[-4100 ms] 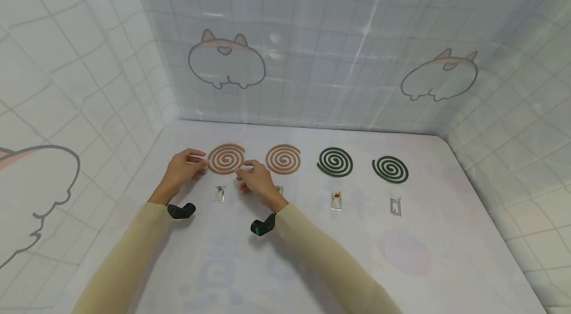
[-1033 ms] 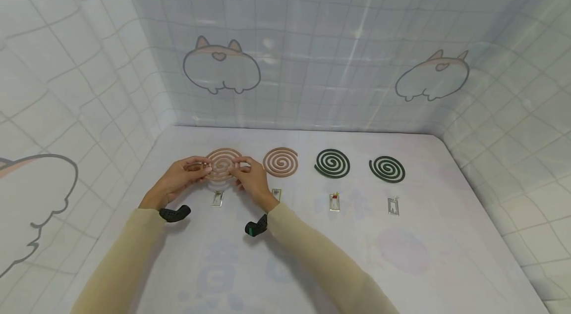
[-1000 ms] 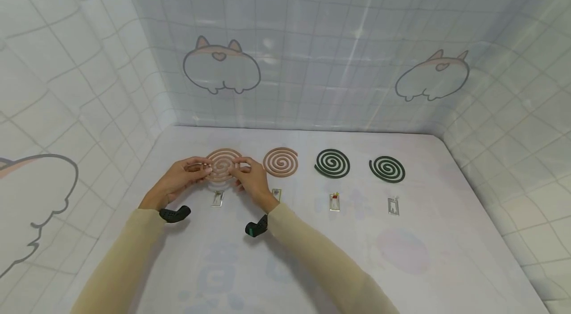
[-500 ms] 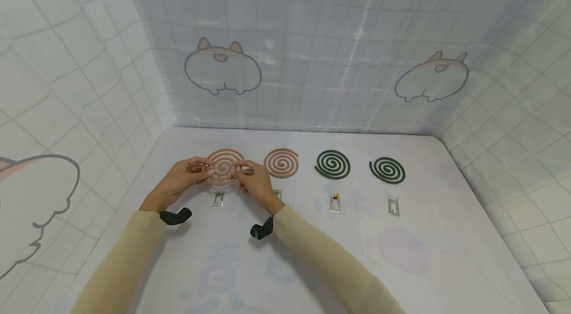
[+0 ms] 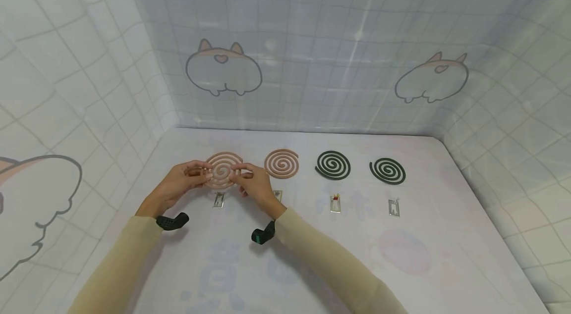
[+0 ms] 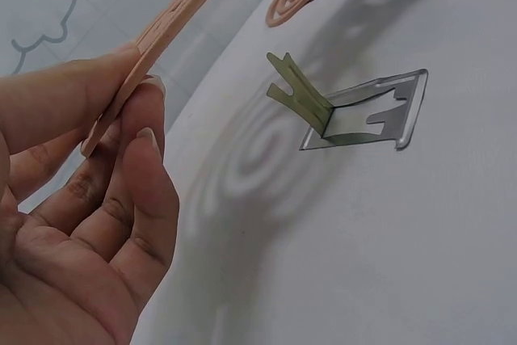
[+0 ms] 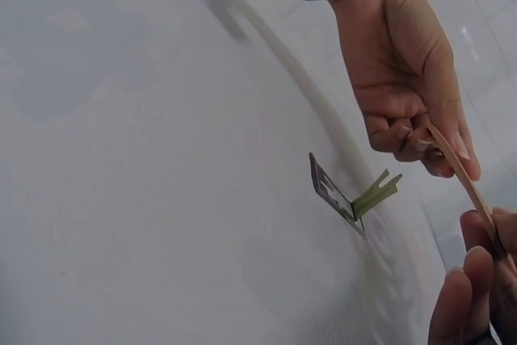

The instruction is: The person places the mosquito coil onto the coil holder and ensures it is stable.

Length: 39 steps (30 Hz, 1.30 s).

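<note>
A brown mosquito coil [image 5: 221, 171] is held between both hands at the left of the table. My left hand [image 5: 176, 184] pinches its left edge between thumb and fingers, and my right hand [image 5: 257, 186] pinches the right edge. Seen edge-on in the left wrist view, the coil [image 6: 166, 42] is clear of the table, casting a spiral shadow below. Just on the near side of it lies a small metal coil stand [image 5: 218, 199], flat on the table. Its forked tab [image 6: 300, 94] is bent upward at a slant, apart from the coil.
Another brown coil [image 5: 281, 164] and two green coils, one nearer [image 5: 332, 165] and one farther right [image 5: 387, 171], lie in a row. In front of them are more metal stands, one partly behind my right wrist [image 5: 278, 195]. Tile-patterned cloth walls [image 5: 312, 56] enclose the table.
Earlier the coil lay flat with my hands at its sides; it has since been gripped and lifted. Over the last second it has come slightly nearer the stand.
</note>
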Motion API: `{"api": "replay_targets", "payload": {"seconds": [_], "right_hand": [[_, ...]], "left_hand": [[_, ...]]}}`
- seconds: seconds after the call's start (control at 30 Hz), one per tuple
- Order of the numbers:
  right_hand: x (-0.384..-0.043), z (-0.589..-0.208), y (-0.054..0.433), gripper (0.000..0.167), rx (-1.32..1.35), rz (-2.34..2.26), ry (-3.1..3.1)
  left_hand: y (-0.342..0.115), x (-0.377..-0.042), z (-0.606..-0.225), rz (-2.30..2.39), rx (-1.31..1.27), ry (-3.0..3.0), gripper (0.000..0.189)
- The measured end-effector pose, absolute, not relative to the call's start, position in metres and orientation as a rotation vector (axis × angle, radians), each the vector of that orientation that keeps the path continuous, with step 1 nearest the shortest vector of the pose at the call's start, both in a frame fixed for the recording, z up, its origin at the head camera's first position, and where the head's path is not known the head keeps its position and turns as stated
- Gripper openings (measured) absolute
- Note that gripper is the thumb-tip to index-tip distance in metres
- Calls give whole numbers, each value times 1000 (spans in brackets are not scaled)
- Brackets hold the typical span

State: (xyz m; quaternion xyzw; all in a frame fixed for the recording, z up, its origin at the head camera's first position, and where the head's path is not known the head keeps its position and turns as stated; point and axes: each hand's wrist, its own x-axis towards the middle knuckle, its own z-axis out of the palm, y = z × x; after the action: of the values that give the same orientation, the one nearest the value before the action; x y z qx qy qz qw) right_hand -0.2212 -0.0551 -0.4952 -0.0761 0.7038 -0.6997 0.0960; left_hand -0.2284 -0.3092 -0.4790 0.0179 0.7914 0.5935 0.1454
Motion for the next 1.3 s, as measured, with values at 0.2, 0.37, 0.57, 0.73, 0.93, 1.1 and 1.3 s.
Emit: {"api": "replay_targets", "payload": {"seconds": [0.2,0.37,0.57,0.73,0.93,1.1,1.3], "right_hand": [[-216,-494,-55,21,-213,-2043,2095],[-212,-493,-56,22,-192,-2008,2123],[-208,-491,-55,21,-212,-2025,2102],[-205,-490,-55,21,-226,-2037,2090],[-202,-492,-54,19,-231,-2040,2074],[-200,-494,-56,17,-247,-2042,2078],[-196,-495,-57,16,-246,-2015,2103]], "left_hand": [[-309,-223,-478,1705,61,2274,55],[-313,-222,-483,1716,86,2261,53],[-315,-220,-485,1732,100,2238,52],[-315,-218,-485,1744,107,2224,51],[-315,-214,-484,1744,103,2223,49],[-316,-211,-484,1749,114,2218,49],[-318,-207,-485,1739,147,2202,47]]}}
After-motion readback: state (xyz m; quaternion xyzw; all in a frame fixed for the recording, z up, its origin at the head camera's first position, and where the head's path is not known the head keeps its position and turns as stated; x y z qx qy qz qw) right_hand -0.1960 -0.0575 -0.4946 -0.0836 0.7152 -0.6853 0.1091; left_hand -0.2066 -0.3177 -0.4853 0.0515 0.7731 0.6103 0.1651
